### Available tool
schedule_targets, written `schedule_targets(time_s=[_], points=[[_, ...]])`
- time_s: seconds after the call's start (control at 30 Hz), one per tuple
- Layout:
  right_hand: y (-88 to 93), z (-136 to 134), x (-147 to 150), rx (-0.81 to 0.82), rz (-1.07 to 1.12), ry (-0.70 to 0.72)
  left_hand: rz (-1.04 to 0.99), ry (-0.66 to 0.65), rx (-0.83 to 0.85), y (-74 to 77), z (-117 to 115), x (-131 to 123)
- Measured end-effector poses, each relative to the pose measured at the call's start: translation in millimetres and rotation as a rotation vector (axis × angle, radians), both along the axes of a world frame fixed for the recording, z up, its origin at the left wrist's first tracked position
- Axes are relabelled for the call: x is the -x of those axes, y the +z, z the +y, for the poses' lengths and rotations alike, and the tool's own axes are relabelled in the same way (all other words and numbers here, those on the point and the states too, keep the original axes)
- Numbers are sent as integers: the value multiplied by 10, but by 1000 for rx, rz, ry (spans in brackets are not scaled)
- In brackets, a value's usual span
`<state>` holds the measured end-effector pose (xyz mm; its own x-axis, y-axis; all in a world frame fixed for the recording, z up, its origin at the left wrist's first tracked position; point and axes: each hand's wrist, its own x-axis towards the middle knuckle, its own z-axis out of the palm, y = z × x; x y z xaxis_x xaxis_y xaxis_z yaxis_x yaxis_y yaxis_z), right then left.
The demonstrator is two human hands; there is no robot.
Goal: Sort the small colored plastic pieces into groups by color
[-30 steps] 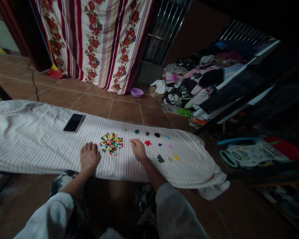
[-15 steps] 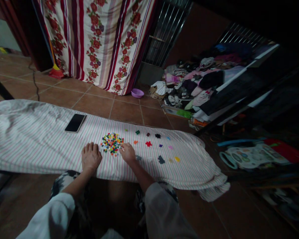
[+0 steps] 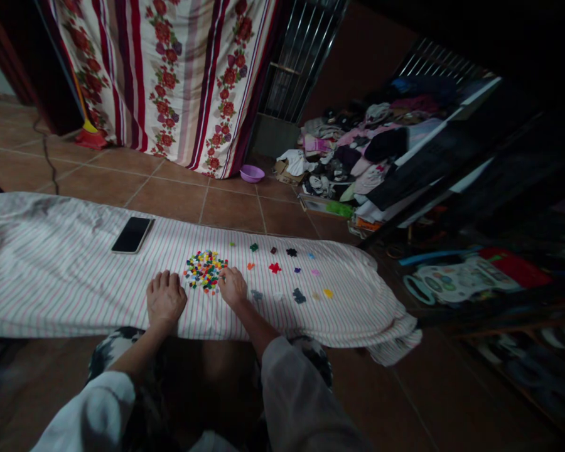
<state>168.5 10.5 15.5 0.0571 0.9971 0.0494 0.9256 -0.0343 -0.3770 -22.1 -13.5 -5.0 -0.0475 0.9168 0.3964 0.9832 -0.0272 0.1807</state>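
Note:
A pile of small, many-coloured pieces (image 3: 203, 270) lies on a striped cloth (image 3: 75, 282). At the pile's right edge is my right hand (image 3: 233, 286), its fingers curled together; whatever they pinch is too small to make out. My left hand (image 3: 166, 297) rests flat on the cloth, left of and nearer than the pile, fingers stretched out. Right of the pile sit little single-colour groups, among them a red group (image 3: 275, 268), a dark green group (image 3: 253, 247), a black group (image 3: 291, 252), a dark grey group (image 3: 299, 295) and a yellow group (image 3: 328, 293).
A phone (image 3: 132, 235) lies on the cloth to the left. Beyond the cloth, a purple basin (image 3: 252, 174) stands on the tiled floor by a floral curtain (image 3: 193, 81). Heaped clothes (image 3: 358, 150) fill the back right. A red broom (image 3: 91, 137) leans at the left.
The whole view has shifted, so things appear slightly farther left. My right hand stays at the pile's right edge with its fingers curled, and my left hand still lies flat.

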Motion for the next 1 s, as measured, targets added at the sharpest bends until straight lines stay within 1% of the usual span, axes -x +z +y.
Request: schedule_targets(time_s=[0.27, 0.43, 0.6, 0.8, 1.0], points=[[-90, 15, -17, -68, 63, 2, -6, 1, 1, 34, -16, -4], [-145, 19, -31, -101, 92, 16, -19, 2, -6, 25, -14, -5], [-134, -1, -38, -137, 113, 27, -25, -10, 1, 20, -12, 2], [-85, -22, -46, -109, 149, 24, -20, -7, 11, 21, -10, 6], [-141, -61, -147, -180, 217, 51, -8, -5, 22, 27, -12, 6]])
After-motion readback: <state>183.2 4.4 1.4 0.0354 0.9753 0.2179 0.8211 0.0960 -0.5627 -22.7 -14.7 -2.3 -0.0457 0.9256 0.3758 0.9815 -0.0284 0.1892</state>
